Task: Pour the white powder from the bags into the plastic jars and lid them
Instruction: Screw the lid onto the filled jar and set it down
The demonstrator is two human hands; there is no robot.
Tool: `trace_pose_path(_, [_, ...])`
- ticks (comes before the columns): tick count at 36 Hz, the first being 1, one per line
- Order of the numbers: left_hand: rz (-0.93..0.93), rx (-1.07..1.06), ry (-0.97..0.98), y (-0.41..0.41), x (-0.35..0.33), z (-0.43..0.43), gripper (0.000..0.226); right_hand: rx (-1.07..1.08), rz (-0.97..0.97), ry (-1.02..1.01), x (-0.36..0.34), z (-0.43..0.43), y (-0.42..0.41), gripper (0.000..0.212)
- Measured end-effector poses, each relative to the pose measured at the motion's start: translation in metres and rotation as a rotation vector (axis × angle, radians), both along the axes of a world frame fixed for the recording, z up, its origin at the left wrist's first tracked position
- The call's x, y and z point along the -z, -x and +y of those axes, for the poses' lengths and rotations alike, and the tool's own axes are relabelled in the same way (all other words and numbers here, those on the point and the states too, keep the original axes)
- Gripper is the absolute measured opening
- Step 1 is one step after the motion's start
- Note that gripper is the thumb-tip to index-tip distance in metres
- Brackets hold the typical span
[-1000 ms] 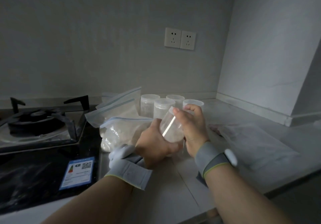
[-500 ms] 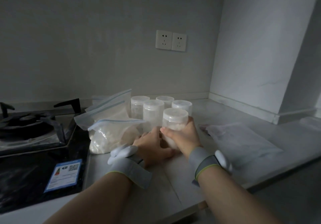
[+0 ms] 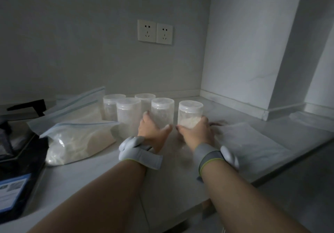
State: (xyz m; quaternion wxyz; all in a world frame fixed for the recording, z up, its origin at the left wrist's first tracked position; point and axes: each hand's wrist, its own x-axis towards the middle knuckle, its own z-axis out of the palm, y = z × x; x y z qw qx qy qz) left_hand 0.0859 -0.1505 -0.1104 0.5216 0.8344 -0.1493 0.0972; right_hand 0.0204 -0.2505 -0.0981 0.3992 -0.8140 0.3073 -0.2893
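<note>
A blue-and-white printed label lies on the black glass hob at 8 o'clock; its writing is too blurred to read

The rightmost clear plastic jar, closed with a frosted lid, stands upright on the pale stone worktop. Its long axis is vertical, lid up, and white powder is heaped in its lower part. The right hand holds it low, the grip curled round the base with the thumb on the jar's 9 o'clock side and the fingers at 3 o'clock.

Just beside it at 9 o'clock stands a second lidded clear jar, upright too and cloudy white inside. The left hand holds it, grip wrapped round its lower half. Three more lidded jars stand upright and close together at 10 o'clock of the hands.

At 9 o'clock a clear zip bag of white powder lies slumped, blue zip strip uppermost. A flat clear bag lies at 3 o'clock
</note>
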Motion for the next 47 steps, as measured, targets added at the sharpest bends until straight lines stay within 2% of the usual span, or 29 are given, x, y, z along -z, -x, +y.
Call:
trace_pose_path(4, [0.072,0.035,0.134,-0.014,-0.003,-0.006,0.097,-0.028,0.007,0.022,0.003,-0.009,-0.014,0.068])
trace_pose_path(10, [0.097,0.1,0.24,-0.023,-0.009,-0.01,0.096,-0.071,0.02,0.059,0.007,-0.017,-0.03,0.052])
trace_pose_path(17, [0.037,0.175,0.103,-0.035,-0.001,0.011,0.107,-0.165,0.047,0.089,0.007,-0.014,-0.03,0.046])
trace_pose_path(21, [0.029,0.249,0.091,-0.025,0.001,0.026,0.094,-0.209,0.023,0.067,0.009,-0.009,-0.029,0.045])
trace_pose_path(24, [-0.002,0.284,0.077,-0.019,0.003,0.042,0.104,-0.227,0.026,0.069,0.011,0.005,-0.03,0.046])
trace_pose_path(26, [0.003,0.269,0.092,-0.011,0.002,0.057,0.102,-0.254,0.02,0.049,0.013,0.018,-0.029,0.041])
trace_pose_path(28, [-0.01,0.247,0.098,0.001,-0.002,0.067,0.089,-0.264,0.005,0.007,0.014,0.029,-0.029,0.03])
trace_pose_path(30, [-0.012,0.211,0.089,0.004,-0.001,0.078,0.09,-0.278,-0.038,-0.053,0.016,0.039,-0.028,0.022])
trace_pose_path(34, [0.013,0.143,0.069,0.003,0.004,0.103,0.1,-0.316,-0.09,-0.17,0.016,0.065,-0.023,0.04])
trace_pose_path(37, [0.006,0.114,0.011,0.013,0.0,0.114,0.102,-0.331,-0.124,-0.21,0.013,0.083,-0.019,0.035])
trace_pose_path(40, [0.016,0.14,-0.043,0.02,-0.005,0.123,0.086,-0.308,-0.182,-0.248,0.01,0.095,-0.019,0.032])
trace_pose_path(42, [0.013,0.157,-0.07,0.019,-0.004,0.129,0.083,-0.292,-0.21,-0.273,0.009,0.102,-0.018,0.03])
trace_pose_path(47, [0.017,0.123,0.011,0.024,-0.004,0.128,0.081,-0.266,-0.275,-0.326,0.002,0.12,-0.023,0.029])
